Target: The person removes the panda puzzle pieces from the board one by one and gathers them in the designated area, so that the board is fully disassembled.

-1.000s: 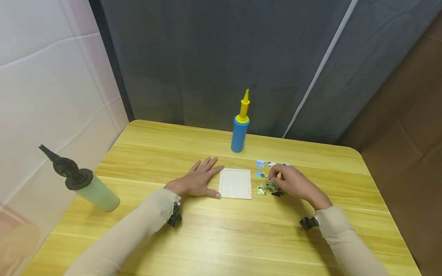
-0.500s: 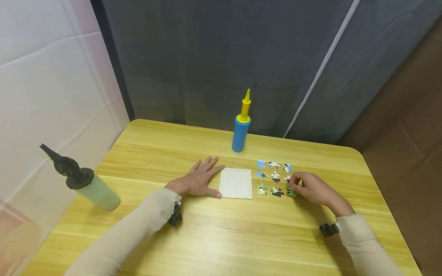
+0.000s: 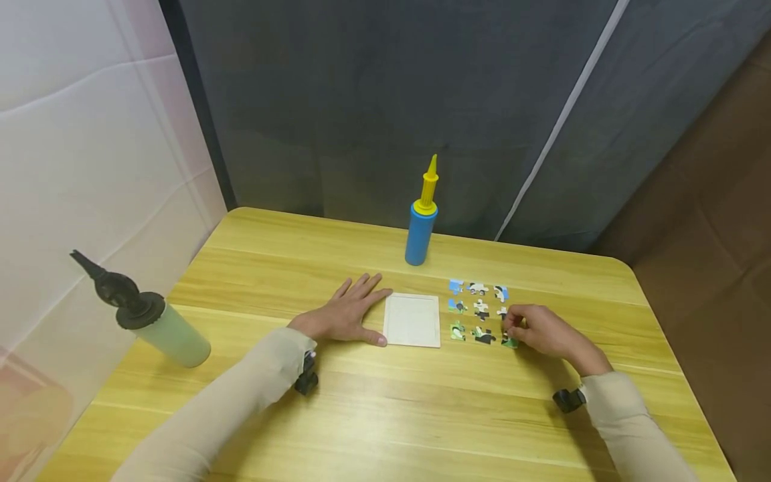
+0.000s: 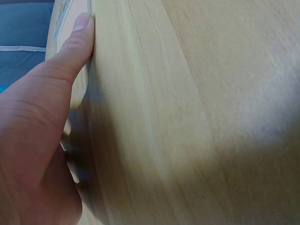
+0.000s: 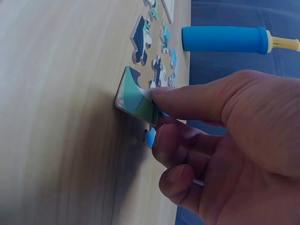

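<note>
My left hand [image 3: 343, 318] lies flat on the table with spread fingers, its index finger and thumb at the left edge of a white square puzzle tray [image 3: 412, 321]. In the left wrist view, the thumb [image 4: 77, 44] reaches the tray's near corner. Between thumb and fingertips my right hand [image 3: 545, 333] pinches a green corner jigsaw piece [image 5: 133, 101], slightly tilted close to the table. Several other jigsaw pieces [image 3: 483, 335] with blue, white, black and green print lie apart in rows right of the tray. Fingers partly cover the right column.
A blue hand pump [image 3: 418, 237] with a yellow nozzle stands upright behind the tray. At the left stands a pale green pump bottle [image 3: 175, 338] with a black top. Dark cloth [image 3: 337, 114] hangs behind the wooden table [image 3: 385, 415].
My right hand has moved right, from over the middle of the pieces to the near right corner, uncovering several of them. The left hand and tray have stayed in place.
</note>
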Available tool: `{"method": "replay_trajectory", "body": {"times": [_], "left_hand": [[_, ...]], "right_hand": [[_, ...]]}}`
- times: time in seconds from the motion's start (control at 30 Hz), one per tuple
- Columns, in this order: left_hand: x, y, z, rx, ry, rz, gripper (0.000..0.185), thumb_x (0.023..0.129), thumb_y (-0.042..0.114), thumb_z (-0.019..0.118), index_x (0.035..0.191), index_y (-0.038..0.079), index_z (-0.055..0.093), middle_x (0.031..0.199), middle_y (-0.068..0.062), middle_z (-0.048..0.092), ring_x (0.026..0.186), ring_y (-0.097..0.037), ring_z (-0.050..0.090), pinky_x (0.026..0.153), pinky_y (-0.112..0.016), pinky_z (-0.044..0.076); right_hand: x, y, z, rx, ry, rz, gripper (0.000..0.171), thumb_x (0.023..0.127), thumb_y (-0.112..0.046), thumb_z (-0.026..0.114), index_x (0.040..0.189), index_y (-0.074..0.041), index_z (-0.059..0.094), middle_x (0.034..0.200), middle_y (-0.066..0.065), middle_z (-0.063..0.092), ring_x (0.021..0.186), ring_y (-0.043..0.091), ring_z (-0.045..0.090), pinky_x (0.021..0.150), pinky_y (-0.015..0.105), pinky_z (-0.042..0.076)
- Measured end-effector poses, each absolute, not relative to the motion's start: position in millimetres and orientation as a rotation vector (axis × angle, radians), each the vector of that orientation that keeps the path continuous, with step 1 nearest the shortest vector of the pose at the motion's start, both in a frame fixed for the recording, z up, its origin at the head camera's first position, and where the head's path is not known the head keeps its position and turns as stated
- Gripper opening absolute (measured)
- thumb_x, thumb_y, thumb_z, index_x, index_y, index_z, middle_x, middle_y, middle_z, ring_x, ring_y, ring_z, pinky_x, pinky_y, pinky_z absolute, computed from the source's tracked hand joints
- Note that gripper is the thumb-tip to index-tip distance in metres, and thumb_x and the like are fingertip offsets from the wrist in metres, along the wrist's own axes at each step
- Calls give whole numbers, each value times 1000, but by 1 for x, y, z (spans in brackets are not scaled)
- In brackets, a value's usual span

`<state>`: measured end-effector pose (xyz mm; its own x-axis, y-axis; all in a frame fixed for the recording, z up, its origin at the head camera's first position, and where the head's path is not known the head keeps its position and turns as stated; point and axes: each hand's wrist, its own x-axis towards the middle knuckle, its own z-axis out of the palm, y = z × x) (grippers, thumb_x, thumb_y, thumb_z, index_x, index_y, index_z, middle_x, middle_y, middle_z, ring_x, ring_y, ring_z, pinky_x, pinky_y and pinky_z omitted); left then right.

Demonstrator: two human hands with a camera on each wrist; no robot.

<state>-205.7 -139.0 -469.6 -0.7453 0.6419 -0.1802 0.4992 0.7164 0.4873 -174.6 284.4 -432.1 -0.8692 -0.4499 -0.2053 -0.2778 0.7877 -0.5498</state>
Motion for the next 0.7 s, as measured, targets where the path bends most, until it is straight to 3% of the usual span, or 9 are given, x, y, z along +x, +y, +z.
{"method": "replay_trajectory", "body": {"times": [0.13,0.37,0.7], "left_hand": [[-206,-138,-469,892,2583,586,103,93,59,77,171,16,26,181,-20,2,168,-45,1,134,-69,2],[-208,-136,-471,894,2584,565,104,92,60,77,171,17,25,181,-18,2,169,-44,0,135,-68,2],[-207,-138,-470,883,2587,611,104,91,58,79,171,16,26,182,-18,2,169,-44,-1,134,-69,1]], "right_hand": [[-175,285,-434,-534,2695,-733,3,100,-3,70,102,-5,69,99,8,71,85,16,57,73,29,46],[-175,288,-433,-473,2772,-698,9,102,-5,68,109,-3,71,113,15,70,100,26,63,84,41,52],[-173,286,-435,-503,2772,-722,8,103,-9,68,109,-7,73,112,11,72,92,17,58,79,33,48]]}}
